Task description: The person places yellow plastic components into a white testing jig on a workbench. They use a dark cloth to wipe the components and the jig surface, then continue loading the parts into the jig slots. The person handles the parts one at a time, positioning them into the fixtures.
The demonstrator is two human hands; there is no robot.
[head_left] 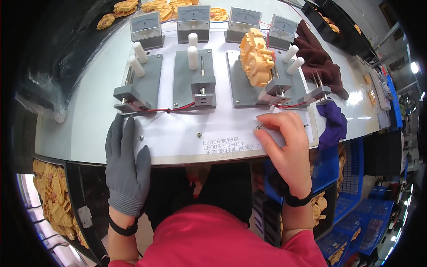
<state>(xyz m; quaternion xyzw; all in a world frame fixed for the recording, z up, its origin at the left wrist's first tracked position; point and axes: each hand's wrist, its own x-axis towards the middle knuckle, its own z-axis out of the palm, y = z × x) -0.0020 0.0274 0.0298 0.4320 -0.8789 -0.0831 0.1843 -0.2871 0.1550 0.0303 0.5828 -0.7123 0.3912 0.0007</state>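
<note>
My left hand (124,155), in a grey glove, lies with its fingers stretched out along the left front of the white test board (173,149). Its fingertips come close to the leftmost grey fixture (147,84). My bare right hand (287,142) curls its thumb and forefinger about a small metal toggle switch (259,127) near the board's front. Beyond it, a yellow plastic gearbox (258,64) sits upright on the third grey fixture (236,91), against its metal pins. A second grey fixture (182,84) holds no gearbox. Another toggle switch (199,134) stands between my hands.
Several analog meters, one a wide meter (193,22), line the back. Yellow parts (162,9) lie behind them. A brown cloth (320,62) and a purple cloth (332,122) are at right. A bin of yellow parts (55,196) stands lower left; blue crates (369,218) lower right.
</note>
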